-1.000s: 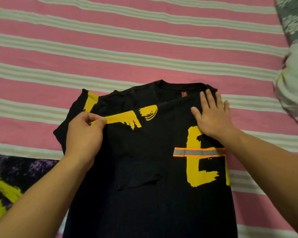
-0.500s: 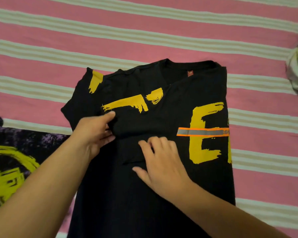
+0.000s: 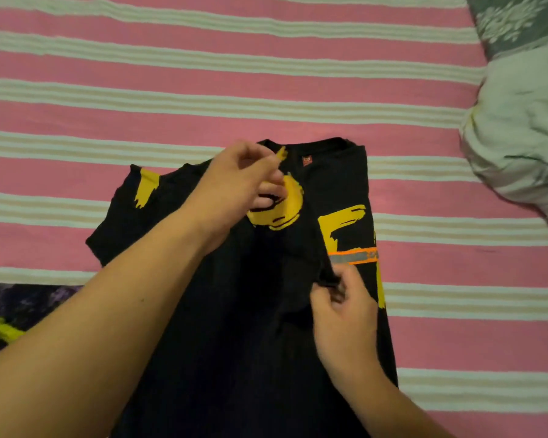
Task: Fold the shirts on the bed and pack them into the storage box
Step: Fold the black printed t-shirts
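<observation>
The fingers (image 3: 274, 177) of my left hand (image 3: 234, 184) are curled and pinch a fold of the black shirt (image 3: 234, 358) just below its collar (image 3: 323, 145), at about twelve o'clock on the garment, with a yellow printed patch (image 3: 282, 213) bunched under them. The fingers (image 3: 325, 300) of my right hand (image 3: 342, 320) are also curled, pinching a dark edge of the same shirt near its middle, at about three o'clock, just below the grey strip edged in orange (image 3: 351, 257). Between the two grips the cloth is lifted into a ridge.

The shirt lies front up on the bed (image 3: 203, 90), collar pointing to twelve o'clock, hem running off the picture at six. One sleeve (image 3: 130, 216) with a yellow mark spreads flat toward nine o'clock. The bed's sheet is pink with pale stripes. A second dark garment with a yellow-green print (image 3: 0, 327) lies at eight o'clock, beside the shirt. At two o'clock sits a pale crumpled bundle of cloth (image 3: 519, 137), with a grey flowered pillow (image 3: 519, 23) beyond it.
</observation>
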A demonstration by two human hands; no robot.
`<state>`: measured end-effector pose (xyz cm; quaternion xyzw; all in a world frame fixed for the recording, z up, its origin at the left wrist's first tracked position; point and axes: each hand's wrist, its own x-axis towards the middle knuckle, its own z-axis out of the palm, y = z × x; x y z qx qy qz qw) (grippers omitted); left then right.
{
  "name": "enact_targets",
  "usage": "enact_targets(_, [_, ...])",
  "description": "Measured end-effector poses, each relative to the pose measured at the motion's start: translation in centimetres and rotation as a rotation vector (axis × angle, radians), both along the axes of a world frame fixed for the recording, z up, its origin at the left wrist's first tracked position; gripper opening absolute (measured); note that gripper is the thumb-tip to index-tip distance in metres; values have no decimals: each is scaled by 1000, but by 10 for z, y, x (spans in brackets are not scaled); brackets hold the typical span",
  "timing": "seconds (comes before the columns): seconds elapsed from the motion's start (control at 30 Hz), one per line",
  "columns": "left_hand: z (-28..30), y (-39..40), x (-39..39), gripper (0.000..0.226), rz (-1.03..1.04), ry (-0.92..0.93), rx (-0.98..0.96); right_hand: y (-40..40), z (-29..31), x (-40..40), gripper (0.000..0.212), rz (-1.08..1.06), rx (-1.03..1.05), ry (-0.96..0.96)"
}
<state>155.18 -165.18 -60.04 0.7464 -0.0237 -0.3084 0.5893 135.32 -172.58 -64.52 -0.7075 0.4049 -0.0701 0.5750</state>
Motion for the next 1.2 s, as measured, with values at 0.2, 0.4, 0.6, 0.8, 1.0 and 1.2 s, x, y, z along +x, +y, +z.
enact_targets(0.2, [-73,-52,-2,43,-486,-532,684,-76,-31,-23,15,-283,519,221])
enact_targets(0.4, [-85,-77,20,41,-711,-651,794,-83,-43,-2,27,-256,410,324])
enact_targets(0.6, [-83,-97,19,5,-439,-587,598,-81,-37,-6,33,-144,114,388])
enact_targets(0.8, [-93,-109,4,26,-584,-751,770,-88,-36,-19,30,-51,-167,530])
enact_targets(1.0, [-97,-67,-56,37,-442,-1076,721,-89,-45,-22,20,97,-280,584])
enact_targets(1.2, [-137,-49,-68,67,-718,-900,977,-83,-46,31,44,415,-882,191])
